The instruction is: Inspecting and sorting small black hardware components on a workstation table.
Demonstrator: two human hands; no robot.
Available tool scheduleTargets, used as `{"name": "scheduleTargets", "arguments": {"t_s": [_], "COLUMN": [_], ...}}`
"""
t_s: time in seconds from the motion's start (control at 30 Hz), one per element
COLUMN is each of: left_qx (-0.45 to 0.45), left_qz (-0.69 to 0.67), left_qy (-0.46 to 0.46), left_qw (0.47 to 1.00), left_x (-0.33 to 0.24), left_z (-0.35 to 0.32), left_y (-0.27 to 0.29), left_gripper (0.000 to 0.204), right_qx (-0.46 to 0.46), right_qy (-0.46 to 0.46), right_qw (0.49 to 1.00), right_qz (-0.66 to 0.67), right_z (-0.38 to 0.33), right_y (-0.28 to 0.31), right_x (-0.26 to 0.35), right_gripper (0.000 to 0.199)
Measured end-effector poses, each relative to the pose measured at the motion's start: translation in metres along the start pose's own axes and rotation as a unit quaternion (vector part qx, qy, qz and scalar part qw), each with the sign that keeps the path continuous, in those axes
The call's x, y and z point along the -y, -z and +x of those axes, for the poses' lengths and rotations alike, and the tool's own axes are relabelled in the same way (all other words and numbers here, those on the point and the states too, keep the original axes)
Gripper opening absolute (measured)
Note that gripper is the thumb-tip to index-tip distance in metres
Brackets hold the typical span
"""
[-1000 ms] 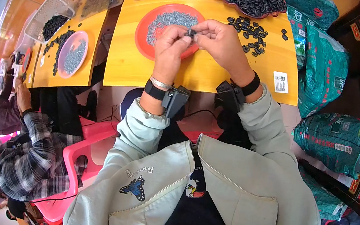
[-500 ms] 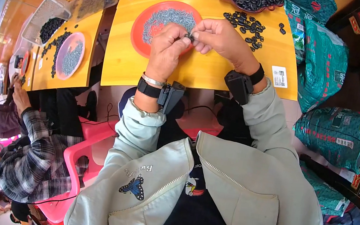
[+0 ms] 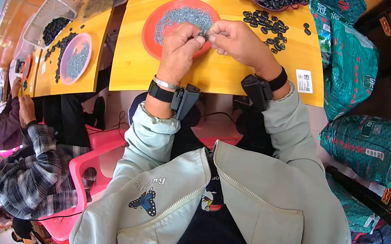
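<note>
My left hand [image 3: 178,51] and my right hand [image 3: 238,40] meet fingertip to fingertip over the rim of a red plate [image 3: 149,39] on the yellow table [image 3: 222,75]. Together they pinch a small dark part [image 3: 205,35] between the fingertips. The plate holds a heap of small grey metal pieces [image 3: 183,16]. To the right of the plate lies a loose pile of black rings [image 3: 265,24]. Black devices are strapped to both wrists.
A dark red tray [image 3: 273,6] of black rings stands at the table's far edge. Green sacks [image 3: 359,76] are stacked at the right. To the left, other people sit on pink chairs [image 3: 94,157] at a second yellow table [image 3: 74,73] with a pink plate [image 3: 76,51] and a white basket [image 3: 49,19].
Both hands stay joined over the red plate, with only small finger movement on the part. The view has shifted slightly so the table sits higher in the picture.
</note>
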State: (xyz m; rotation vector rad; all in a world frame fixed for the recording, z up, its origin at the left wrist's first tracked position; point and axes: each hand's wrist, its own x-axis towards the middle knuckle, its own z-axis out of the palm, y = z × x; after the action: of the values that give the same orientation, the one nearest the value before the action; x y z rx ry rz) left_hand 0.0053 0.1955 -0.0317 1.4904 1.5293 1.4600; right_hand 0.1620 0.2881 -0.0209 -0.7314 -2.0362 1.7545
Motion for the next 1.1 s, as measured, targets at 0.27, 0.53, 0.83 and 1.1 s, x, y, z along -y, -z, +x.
{"name": "scheduleTargets", "arguments": {"t_s": [0.27, 0.53, 0.83, 1.1], "left_qx": [0.046, 0.055, 0.041, 0.025], "left_qz": [-0.008, -0.014, -0.038, -0.021], "left_qy": [0.015, 0.043, 0.057, 0.043], "left_qw": [0.999, 0.997, 0.997, 0.999], "left_x": [-0.001, -0.002, 0.005, 0.004], "left_z": [0.002, 0.001, 0.000, 0.000], "left_y": [0.003, 0.002, 0.002, 0.000], "left_gripper": [0.009, 0.009, 0.008, 0.007], "right_qx": [0.028, 0.032, 0.032, 0.010], "right_qy": [-0.008, -0.020, -0.030, 0.015], "right_qw": [0.999, 0.998, 0.998, 1.000], "right_qz": [0.037, 0.040, 0.051, -0.025], "right_z": [-0.001, 0.000, -0.001, 0.003], "right_y": [0.007, 0.006, 0.003, 0.001], "right_x": [0.002, -0.002, 0.000, -0.011], "right_gripper": [0.015, 0.014, 0.013, 0.012]}}
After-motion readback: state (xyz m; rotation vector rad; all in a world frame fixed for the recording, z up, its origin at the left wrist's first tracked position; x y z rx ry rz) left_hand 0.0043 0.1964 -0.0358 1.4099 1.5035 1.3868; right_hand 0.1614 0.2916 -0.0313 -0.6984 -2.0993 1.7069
